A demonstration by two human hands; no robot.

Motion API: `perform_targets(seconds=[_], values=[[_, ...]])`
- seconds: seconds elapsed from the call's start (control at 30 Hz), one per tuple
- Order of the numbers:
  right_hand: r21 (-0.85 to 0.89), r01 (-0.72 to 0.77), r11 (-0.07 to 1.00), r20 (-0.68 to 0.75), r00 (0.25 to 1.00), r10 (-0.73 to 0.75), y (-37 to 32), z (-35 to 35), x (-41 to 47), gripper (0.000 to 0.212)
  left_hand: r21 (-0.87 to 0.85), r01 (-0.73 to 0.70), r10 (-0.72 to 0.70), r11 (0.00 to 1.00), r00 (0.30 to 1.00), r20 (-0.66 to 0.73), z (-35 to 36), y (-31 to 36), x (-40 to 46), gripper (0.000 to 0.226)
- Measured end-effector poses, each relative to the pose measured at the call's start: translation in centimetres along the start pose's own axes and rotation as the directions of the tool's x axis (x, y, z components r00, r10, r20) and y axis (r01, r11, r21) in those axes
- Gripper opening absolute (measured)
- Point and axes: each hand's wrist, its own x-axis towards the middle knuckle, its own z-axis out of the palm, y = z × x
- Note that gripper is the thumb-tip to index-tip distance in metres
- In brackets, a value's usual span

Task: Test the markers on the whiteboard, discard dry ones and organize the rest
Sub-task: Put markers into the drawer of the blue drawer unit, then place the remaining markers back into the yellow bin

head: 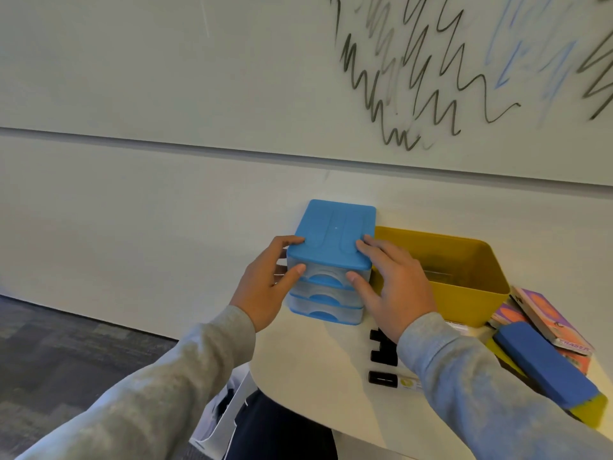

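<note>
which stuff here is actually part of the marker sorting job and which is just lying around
Part of the job: blue drawer unit gripped by left hand and right hand; black-capped markers; yellow bin; whiteboard with test scribbles.

Lying about: blue eraser; eraser boxes; white bin below the table.

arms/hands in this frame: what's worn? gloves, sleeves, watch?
Both arms wear long light grey sleeves of a soft, heathered knit, ending at the wrists. The left hand and right hand are bare: no gloves, and no rings, watch or markings visible.
</note>
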Motion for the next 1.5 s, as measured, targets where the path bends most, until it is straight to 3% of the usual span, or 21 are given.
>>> perform_targets(seconds=[0.6,0.73,0.83,0.9,0.97,1.07,1.23,1.5], values=[[-0.117,0.002,0.993,0.249,0.968,0.028,-1.0,-3.0,0.3,0.064,0.173,-0.006,-0.016,0.985,0.992,0.123,-0.3,0.9,-0.2,0.053],[-0.135,0.064,0.989,0.224,0.974,-0.032,0.5,-4.5,-1.4,0.059,0.43,-0.172,0.166,0.886,0.985,0.051,-0.6,1.3,0.0,0.056],[-0.152,0.148,0.977,0.199,0.973,-0.116,2.6,-5.7,-3.8,0.037,0.592,-0.336,0.413,0.733,0.911,0.005,-0.3,2.9,-0.5,0.047],[-0.118,0.174,0.978,0.242,0.96,-0.142,3.8,-6.3,-5.7,0.023,0.597,-0.457,0.533,0.659,0.844,0.059,0.5,4.4,-1.0,0.035],[-0.108,0.184,0.977,0.337,0.931,-0.138,4.7,-6.8,-7.8,0.018,0.522,-0.586,0.573,0.62,0.792,0.21,1.7,5.6,-1.8,0.024],[-0.131,0.198,0.971,0.462,0.879,-0.117,5.3,-7.0,-10.1,0.022,0.435,-0.68,0.523,0.59,0.733,0.435,4.1,5.9,-3.1,0.021],[-0.217,0.192,0.957,0.583,0.812,-0.031,5.8,-6.6,-11.3,0.027,0.416,-0.692,0.358,0.59,0.686,0.633,7.9,4.9,-4.2,0.026],[-0.203,0.217,0.955,0.643,0.765,-0.038,6.6,-7.7,-11.4,0.016,0.527,-0.664,0.153,0.531,0.686,0.711,12.2,5.2,-3.5,0.034]])
